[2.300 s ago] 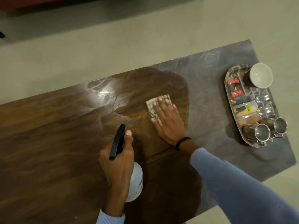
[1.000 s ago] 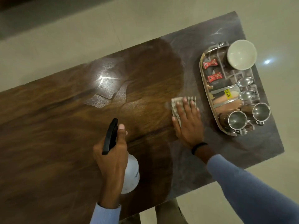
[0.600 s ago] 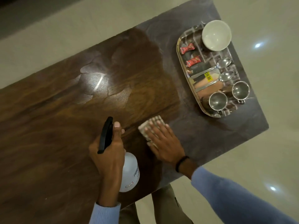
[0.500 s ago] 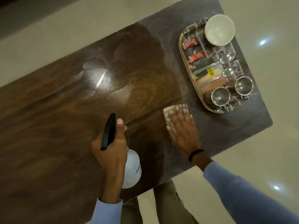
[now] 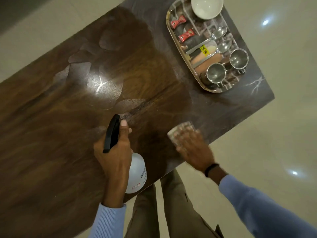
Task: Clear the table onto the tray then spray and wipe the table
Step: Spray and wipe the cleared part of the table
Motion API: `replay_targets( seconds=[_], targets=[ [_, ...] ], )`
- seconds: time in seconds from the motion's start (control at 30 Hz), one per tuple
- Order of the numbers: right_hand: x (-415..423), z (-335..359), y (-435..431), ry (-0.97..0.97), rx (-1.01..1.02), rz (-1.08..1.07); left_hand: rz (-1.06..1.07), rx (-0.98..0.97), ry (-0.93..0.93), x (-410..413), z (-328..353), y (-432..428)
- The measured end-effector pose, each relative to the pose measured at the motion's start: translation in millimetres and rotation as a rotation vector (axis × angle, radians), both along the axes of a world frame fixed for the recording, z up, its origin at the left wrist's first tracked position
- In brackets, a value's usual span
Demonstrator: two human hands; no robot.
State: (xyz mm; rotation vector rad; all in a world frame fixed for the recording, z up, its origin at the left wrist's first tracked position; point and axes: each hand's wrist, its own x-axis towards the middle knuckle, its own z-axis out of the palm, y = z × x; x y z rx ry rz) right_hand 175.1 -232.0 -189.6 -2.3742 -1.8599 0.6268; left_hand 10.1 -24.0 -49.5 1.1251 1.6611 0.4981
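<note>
Nearest to me, at about 6 o'clock, the left hand (image 5: 116,152) grasps the neck of a white spray bottle (image 5: 137,172), with the thumb beside its black trigger head (image 5: 111,133). The bottle's small label is too fine to read. It hangs over the near edge of the table (image 5: 60,117), so I think a loosened grip would send it to the floor. Just to the right, near 5 o'clock, the right hand (image 5: 193,148) lies flat, its straight fingers pressing a folded cloth (image 5: 178,133) onto the table close to the near-right edge. The hand looks blurred, so I judge it is in a quick stroke. One stroke too long and the cloth could slide off that edge. The dull grey part of the table around the tray (image 5: 205,27), at 1 o'clock, looks not yet wiped, and a wide sweep there could knock the tray and tip the two steel cups (image 5: 216,73) on its near end. On the tray a yellow sticker (image 5: 203,49) reads "78.00". The print on the two red sachets (image 5: 178,22) I cannot make out. Farthest stands a white bowl (image 5: 206,6).
</note>
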Motion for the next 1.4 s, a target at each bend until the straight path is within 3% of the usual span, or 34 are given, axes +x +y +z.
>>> replay_targets(
  seconds=[0.13,0.2,0.4,0.53,0.67,0.83,0.93,1.07,1.2,1.4],
  targets=[
    [42,-6,40,-0.049,-0.036,-0.526,-0.047,0.051,0.045,-4,-5,-14],
    [24,-11,66,-0.063,-0.027,-0.604,-0.055,0.040,0.055,-6,-7,-24],
    [-91,-16,29,0.018,0.065,-0.157,-0.090,-0.008,0.076,-19,-5,-50],
    [-97,-13,-37,-0.031,0.048,0.019,-0.134,-0.001,0.066,-33,2,-60],
    [-37,-9,-34,-0.040,-0.020,-0.266,-0.166,-0.021,0.048,-41,3,-65],
    [-2,-12,51,-0.060,-0.010,-0.719,-0.208,-0.016,0.026,-36,4,-72],
    [-35,-13,78,-0.047,0.030,-0.604,-0.218,-0.016,0.018,-30,3,-76],
    [-66,-14,30,0.003,0.041,-0.287,-0.238,-0.020,0.013,-19,3,-74],
    [-37,-13,-15,-0.014,0.010,-0.417,-0.263,-0.007,0.003,-7,2,-69],
    [24,-14,-2,-0.044,-0.010,-0.694,-0.283,-0.059,0.002,22,-2,-64]
  ],
)
